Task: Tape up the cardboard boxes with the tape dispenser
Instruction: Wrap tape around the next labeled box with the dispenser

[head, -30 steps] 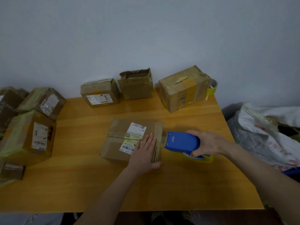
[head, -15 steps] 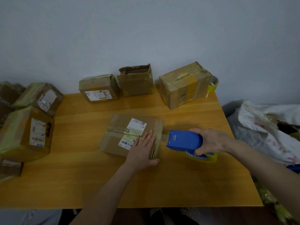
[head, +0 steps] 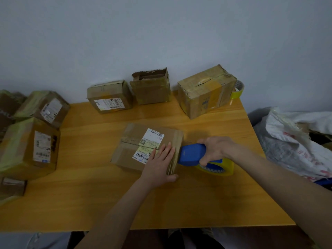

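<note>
Left edge: a pile of taped boxes (head: 30,146) crowds the wooden table (head: 89,194); cannot tell whether they sit on it or beside it. Bare board lies open along the near edge and between the pile and the middle box.

Back edge, against the pale wall (head: 161,33): 3 boxes in a row. These are a labelled box (head: 109,96), a torn-top box (head: 150,88) with flaps open, and a bigger yellow-taped box (head: 204,90). A tape roll (head: 238,89) sits just behind the bigger one at the back right corner.

Centre: middle box (head: 143,144) lies flat, labels up. The left hand (head: 159,166) lies flat on its right end, fingers straight, pressing down. The blue tape dispenser (head: 193,154) touches the box's right side. The right hand (head: 215,148) is wrapped round its handle.

Past the right edge: white bags (head: 294,141), close to the table.
</note>
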{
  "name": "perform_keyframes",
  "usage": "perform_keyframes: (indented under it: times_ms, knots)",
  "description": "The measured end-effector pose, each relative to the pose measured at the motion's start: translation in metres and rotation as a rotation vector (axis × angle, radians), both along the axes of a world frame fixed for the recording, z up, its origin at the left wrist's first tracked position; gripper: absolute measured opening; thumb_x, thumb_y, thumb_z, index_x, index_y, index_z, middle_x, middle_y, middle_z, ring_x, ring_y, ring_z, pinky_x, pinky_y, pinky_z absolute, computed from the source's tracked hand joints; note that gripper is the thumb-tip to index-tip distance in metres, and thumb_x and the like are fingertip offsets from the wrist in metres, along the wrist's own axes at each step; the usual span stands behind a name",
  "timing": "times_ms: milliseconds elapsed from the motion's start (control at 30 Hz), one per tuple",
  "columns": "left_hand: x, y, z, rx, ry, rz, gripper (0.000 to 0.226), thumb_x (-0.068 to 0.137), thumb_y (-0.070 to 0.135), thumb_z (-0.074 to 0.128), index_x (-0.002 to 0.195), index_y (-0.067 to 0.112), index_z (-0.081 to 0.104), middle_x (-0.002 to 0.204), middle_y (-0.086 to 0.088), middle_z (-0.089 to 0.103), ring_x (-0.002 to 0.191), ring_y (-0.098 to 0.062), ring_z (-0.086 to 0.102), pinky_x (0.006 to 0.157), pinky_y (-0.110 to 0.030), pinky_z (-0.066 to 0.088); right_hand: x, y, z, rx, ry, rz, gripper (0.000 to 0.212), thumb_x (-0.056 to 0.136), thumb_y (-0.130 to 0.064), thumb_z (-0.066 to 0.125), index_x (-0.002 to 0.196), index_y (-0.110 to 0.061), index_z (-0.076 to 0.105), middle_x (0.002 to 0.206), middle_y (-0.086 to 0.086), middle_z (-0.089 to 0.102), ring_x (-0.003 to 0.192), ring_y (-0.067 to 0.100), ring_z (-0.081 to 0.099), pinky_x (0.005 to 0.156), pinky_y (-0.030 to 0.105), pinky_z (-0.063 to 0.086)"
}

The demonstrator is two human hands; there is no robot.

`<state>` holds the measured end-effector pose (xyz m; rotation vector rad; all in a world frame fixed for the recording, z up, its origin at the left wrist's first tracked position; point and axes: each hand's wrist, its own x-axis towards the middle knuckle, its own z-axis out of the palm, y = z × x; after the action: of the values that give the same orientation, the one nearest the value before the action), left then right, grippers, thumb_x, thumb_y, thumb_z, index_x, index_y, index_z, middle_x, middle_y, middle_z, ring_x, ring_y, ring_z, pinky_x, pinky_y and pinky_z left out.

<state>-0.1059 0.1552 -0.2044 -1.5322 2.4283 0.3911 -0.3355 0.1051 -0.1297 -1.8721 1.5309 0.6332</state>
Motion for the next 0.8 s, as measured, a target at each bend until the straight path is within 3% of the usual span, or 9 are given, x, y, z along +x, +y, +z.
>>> perform_keyframes:
  times_ms: [233, 333, 433, 533, 667, 800]
  knots:
    - [0.008, -0.005, 0.004, 0.018, 0.015, -0.050, 0.103, 0.086, 0.063, 0.052, 0.150, 0.022, -0.017, 0.149, 0.007, -0.032, 0.142, -0.012, -0.024, 0.116, -0.038, -0.013, 0.014, -0.009, 0.002, 0.035, 0.037, -0.056, 0.090, 0.066, -0.052, 0.072, 0.146, -0.034, 0.035, 0.120, -0.005, 0.051, 0.108, 0.021, 0.053, 0.081, 0.033, 0.050]
    - [0.018, -0.008, 0.005, 0.049, 0.005, -0.091, 0.104, 0.084, 0.064, 0.055, 0.151, 0.023, -0.014, 0.149, 0.009, -0.030, 0.141, -0.010, -0.025, 0.118, -0.038, -0.012, 0.016, -0.007, -0.003, 0.021, 0.024, -0.107, 0.088, 0.060, -0.054, 0.070, 0.140, -0.028, 0.044, 0.111, -0.004, 0.055, 0.102, 0.022, 0.057, 0.080, 0.034, 0.053]
    - [0.025, -0.009, 0.012, 0.051, 0.079, -0.044, 0.103, 0.080, 0.067, 0.057, 0.154, 0.023, 0.000, 0.156, 0.011, -0.016, 0.146, -0.010, -0.013, 0.120, -0.041, -0.007, 0.002, -0.015, 0.005, 0.040, -0.174, -0.222, 0.089, 0.056, -0.050, 0.073, 0.137, -0.025, 0.048, 0.120, -0.002, 0.056, 0.105, 0.022, 0.057, 0.084, 0.037, 0.053]
    - [0.003, -0.004, 0.018, -0.066, 0.170, 0.168, 0.088, 0.082, 0.073, 0.045, 0.150, 0.020, 0.024, 0.158, 0.005, 0.015, 0.145, -0.016, 0.016, 0.120, -0.048, 0.009, -0.014, -0.016, 0.013, -0.006, -0.327, -0.380, 0.078, 0.046, -0.049, 0.073, 0.118, -0.022, 0.060, 0.115, 0.001, 0.062, 0.099, 0.021, 0.061, 0.082, 0.036, 0.054]
    - [-0.036, -0.005, 0.012, -0.202, 0.012, 0.416, 0.083, 0.091, 0.066, 0.034, 0.152, 0.013, 0.013, 0.154, -0.012, 0.020, 0.143, -0.029, 0.020, 0.117, -0.050, 0.017, -0.031, -0.007, 0.012, -0.075, -0.578, -0.746, 0.035, 0.072, -0.023, 0.077, 0.104, -0.013, 0.065, 0.096, 0.002, 0.063, 0.083, 0.018, 0.061, 0.062, 0.026, 0.046]
    - [-0.037, -0.008, 0.002, -0.195, -0.006, 0.397, 0.071, 0.099, 0.038, 0.046, 0.153, 0.014, 0.007, 0.157, -0.014, 0.014, 0.145, -0.031, 0.013, 0.120, -0.048, 0.013, -0.033, 0.002, 0.001, -0.192, -0.714, -0.886, 0.038, 0.076, -0.016, 0.078, 0.107, -0.017, 0.057, 0.090, -0.006, 0.056, 0.077, 0.009, 0.055, 0.058, 0.024, 0.043]
